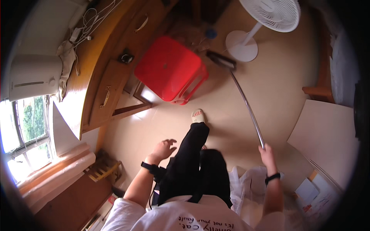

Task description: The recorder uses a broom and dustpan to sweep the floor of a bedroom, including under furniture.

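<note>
My right hand (267, 155) is wrapped round the upper end of a long metal pole. The pole belongs to what looks like a broom (246, 103), stretching away from me across the floor. Its dark, narrow head (221, 60) rests on the floor between a red plastic stool and the fan's base; I cannot make out its bristles. My left hand (163, 150) hangs in the air beside my left leg, holding nothing, with its fingers bent and apart. The red stool (166, 67) stands upright ahead, left of the pole.
A white standing fan (243, 47) is at the far right. Along the left runs a wooden desk (101, 84) with drawers and loose cables (90, 25) on top. A pale board (325, 134) leans at the right. White plastic bags (250, 184) lie near my right leg.
</note>
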The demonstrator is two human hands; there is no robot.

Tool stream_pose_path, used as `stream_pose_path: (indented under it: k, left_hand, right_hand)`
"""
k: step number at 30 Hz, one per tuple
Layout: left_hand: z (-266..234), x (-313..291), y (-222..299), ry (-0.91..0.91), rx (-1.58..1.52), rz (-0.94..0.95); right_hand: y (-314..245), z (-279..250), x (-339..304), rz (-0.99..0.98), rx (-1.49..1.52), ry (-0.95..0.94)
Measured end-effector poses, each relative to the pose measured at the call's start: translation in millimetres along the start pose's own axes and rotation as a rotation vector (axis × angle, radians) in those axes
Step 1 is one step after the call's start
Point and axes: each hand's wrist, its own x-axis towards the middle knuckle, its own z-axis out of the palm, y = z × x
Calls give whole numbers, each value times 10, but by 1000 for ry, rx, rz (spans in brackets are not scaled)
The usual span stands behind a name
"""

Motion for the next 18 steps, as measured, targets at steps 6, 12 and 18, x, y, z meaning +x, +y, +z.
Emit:
stream_pose_path:
  k: [6, 12, 18]
  left_hand:
    - [-627, 349, 257, 52, -108, -138]
    - [-691, 313, 387, 171, -252, -318]
    - [-185, 96, 855, 261, -370, -500]
  right_hand:
    - [-1710, -308, 1422, -238, -365, 37]
    - [-2880, -253, 2145, -333, -578, -75]
    - [-3094, -212, 2356, -390, -779, -252]
